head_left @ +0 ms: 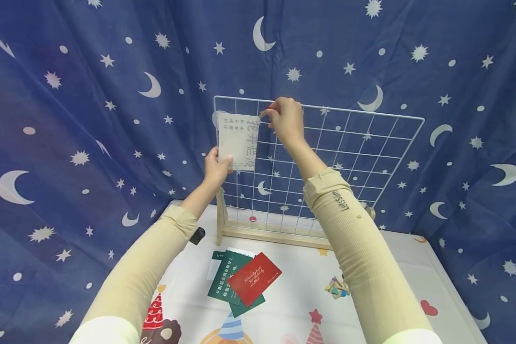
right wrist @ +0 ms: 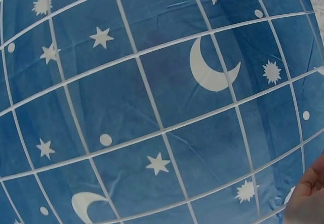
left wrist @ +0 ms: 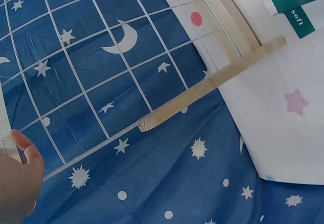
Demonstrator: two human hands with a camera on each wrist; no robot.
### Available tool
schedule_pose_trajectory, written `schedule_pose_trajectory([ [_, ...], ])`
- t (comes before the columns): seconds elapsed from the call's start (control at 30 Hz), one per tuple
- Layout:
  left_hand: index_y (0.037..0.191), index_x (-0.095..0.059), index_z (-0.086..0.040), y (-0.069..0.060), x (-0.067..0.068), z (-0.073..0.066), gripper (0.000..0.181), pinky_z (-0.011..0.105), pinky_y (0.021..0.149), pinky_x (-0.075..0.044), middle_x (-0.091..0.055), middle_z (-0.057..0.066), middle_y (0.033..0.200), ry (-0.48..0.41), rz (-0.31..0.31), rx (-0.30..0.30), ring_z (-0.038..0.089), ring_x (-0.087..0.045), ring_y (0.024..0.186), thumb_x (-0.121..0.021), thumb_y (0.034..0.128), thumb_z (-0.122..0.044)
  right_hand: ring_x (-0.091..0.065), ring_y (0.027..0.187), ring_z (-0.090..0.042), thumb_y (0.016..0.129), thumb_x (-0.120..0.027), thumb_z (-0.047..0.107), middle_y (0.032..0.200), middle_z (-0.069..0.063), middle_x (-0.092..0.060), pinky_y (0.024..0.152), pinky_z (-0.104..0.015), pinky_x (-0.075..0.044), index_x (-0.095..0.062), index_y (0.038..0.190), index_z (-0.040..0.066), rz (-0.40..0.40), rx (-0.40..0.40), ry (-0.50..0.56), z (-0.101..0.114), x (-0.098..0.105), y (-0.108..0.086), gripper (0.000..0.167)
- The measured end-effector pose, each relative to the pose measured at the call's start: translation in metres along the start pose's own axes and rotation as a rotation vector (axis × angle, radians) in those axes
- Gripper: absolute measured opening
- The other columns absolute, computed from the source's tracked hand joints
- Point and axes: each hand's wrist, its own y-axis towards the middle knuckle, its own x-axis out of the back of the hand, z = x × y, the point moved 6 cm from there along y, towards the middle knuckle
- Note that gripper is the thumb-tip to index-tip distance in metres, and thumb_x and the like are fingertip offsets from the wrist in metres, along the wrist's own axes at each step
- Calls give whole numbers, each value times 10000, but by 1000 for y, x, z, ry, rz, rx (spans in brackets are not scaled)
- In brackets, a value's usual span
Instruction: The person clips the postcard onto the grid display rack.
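Observation:
A white card [head_left: 237, 143] with dark printed characters stands against the upper left part of a white wire grid [head_left: 348, 143]. My left hand [head_left: 217, 168] pinches the card's lower left part, thumb in front. At the card's upper right corner, my right hand [head_left: 287, 122] pinches a small wooden clip [head_left: 263, 113]. In the left wrist view, the left hand [left wrist: 20, 178] holds the card's edge [left wrist: 7, 138] at the far left. Only part of the right hand [right wrist: 308, 196] shows in the right wrist view, its clip out of sight.
The grid stands in a wooden base [head_left: 275, 235] on the table. In front lie a red card [head_left: 254, 279], green cards [head_left: 229, 277] and a small pile of colourful clips [head_left: 338, 287]. A black object [head_left: 197, 236] is by the left sleeve. A blue starry curtain [head_left: 112, 95] hangs behind.

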Motion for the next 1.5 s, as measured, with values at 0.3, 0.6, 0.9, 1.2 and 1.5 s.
schedule_pose_trajectory([
  [0.3,1282,-433,5,5,-7,5,340,395,900,-543,-562,231,1209,-7,-20,12,345,-586,1118,-498,955,-61,-663,615,-227,924,-590,115,882,-158,-709,479,-163,-475,-670,986,-36,-15,-63,12,-9,-6,2,181],
  [0.6,1291,-402,13,8,-9,4,346,396,903,-543,-525,237,1250,57,-44,-21,361,-570,1127,-477,962,-61,-669,657,-271,927,-581,98,895,-174,-694,511,-188,-519,-652,1015,-51,30,-81,28,-8,-14,6,187],
  [0.9,1288,-396,-27,9,-8,-2,345,453,995,-472,-525,220,1278,193,-118,-47,367,-535,1179,-482,960,-93,-676,684,-215,932,-579,128,942,-157,-704,541,-200,-524,-642,1054,-40,29,-88,-25,-11,-20,1,217],
  [1.2,1350,-359,-78,7,-9,1,427,446,1038,-397,-493,185,1327,226,-192,-16,352,-493,1206,-511,955,-136,-528,561,-132,935,-579,224,743,-118,-656,462,-198,-345,-652,1105,24,0,-99,-98,-18,-18,-7,272],
  [1.5,1388,-359,-76,-1,-3,0,475,442,1040,-386,-440,186,1325,166,-229,-57,329,-442,1221,-530,947,-119,-507,512,-90,950,-554,183,729,-133,-666,433,-181,-353,-633,1144,39,0,-68,-59,-16,-17,-13,254],
])
